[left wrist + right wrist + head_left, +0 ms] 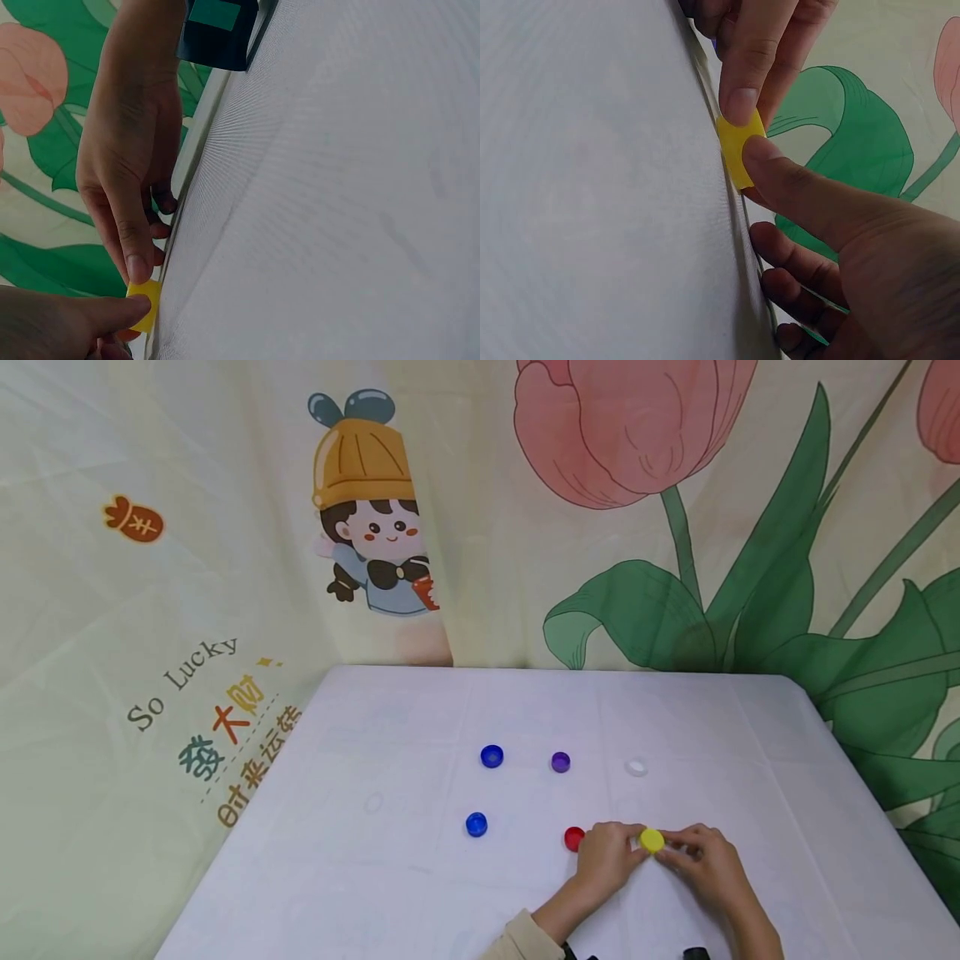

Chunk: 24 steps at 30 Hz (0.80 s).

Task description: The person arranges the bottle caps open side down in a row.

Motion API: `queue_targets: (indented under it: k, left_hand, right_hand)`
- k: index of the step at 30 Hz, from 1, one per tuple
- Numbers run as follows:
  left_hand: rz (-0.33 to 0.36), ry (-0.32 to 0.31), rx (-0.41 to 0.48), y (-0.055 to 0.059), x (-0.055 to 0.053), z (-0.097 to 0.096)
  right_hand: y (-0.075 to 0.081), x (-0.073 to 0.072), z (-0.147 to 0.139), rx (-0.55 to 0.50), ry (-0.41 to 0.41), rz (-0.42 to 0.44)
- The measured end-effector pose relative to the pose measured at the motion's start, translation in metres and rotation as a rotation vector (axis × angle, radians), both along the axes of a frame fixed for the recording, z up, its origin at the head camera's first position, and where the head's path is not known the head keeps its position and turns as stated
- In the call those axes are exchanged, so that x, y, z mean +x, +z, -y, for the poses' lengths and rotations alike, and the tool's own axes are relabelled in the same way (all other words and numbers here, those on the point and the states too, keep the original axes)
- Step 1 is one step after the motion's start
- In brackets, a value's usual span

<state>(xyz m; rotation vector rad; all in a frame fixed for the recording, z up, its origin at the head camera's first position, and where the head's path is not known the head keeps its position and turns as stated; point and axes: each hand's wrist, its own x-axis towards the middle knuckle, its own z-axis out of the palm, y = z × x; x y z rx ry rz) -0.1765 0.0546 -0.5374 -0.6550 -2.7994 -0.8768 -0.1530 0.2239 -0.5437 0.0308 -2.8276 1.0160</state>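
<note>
A yellow bottle cap [652, 841] is pinched between both hands near the front right of the table. My left hand [604, 858] grips its left side with thumb and fingertips. From the right, the thumb and forefinger of my right hand [708, 866] pinch the same cap. In the right wrist view the yellow cap [735, 150] shows side-on, a thumb from each hand pressed on it. Just left of my left hand lies a red cap [574, 839], partly hidden by that hand.
On the white-covered table [360, 877] lie a dark blue cap [492, 756], a purple cap [561, 762] and a whitish ring-shaped cap [637, 767] in a back row. Another blue cap [476, 824] lies nearer the front. A printed curtain [487, 527] hangs behind the table.
</note>
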Motion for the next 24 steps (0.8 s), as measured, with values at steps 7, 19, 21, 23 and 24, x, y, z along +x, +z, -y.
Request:
queue_targets:
  k: [7, 19, 21, 23, 24]
  left_hand:
    - [0.015, 0.007, -0.032, 0.002, 0.000, -0.001]
    - [-0.117, 0.048, 0.109, 0.028, -0.001, 0.038]
    - [-0.120, 0.040, 0.181, 0.031, -0.005, 0.052]
    - [-0.117, 0.030, 0.246, 0.032, -0.008, 0.066]
    - [-0.112, 0.024, 0.277, 0.033, -0.010, 0.072]
  right_hand:
    - [-0.001, 0.001, -0.001, 0.030, 0.027, -0.027]
    - [0.026, 0.014, 0.014, 0.158, 0.016, -0.009]
    - [0.032, 0.016, 0.021, 0.163, 0.000, -0.085]
    - [0.038, 0.015, 0.030, 0.133, -0.002, -0.137]
    - [0.041, 0.014, 0.035, 0.108, 0.004, -0.155]
